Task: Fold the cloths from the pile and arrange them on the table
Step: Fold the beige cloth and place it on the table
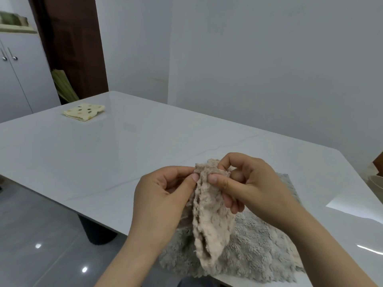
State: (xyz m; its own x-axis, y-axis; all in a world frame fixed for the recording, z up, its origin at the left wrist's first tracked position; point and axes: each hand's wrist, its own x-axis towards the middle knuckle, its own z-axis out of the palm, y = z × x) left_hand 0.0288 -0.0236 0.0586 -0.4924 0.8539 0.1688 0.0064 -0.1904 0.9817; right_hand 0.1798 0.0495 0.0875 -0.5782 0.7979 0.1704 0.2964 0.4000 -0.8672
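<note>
Fluffy beige cloth (209,220) was held over grey fluffy pile (261,251) at table (145,146) near edge, left hand (163,195) and right hand (250,183) fingers clamped on its top. Spreading step judged; corners needed next.

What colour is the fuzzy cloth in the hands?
Pale pinkish beige, the fuzzy cloth, seen in the head view.

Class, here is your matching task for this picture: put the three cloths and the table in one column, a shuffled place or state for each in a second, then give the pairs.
1. beige fluffy cloth
2. grey fluffy cloth
3. pale yellow spotted cloth
4. white glossy table

A. folded, far left of the tabletop
B. lies under two cloths
C. pinched by left hand and right hand
D. spread at the near edge

Pairs: 1-C, 2-D, 3-A, 4-B
</note>
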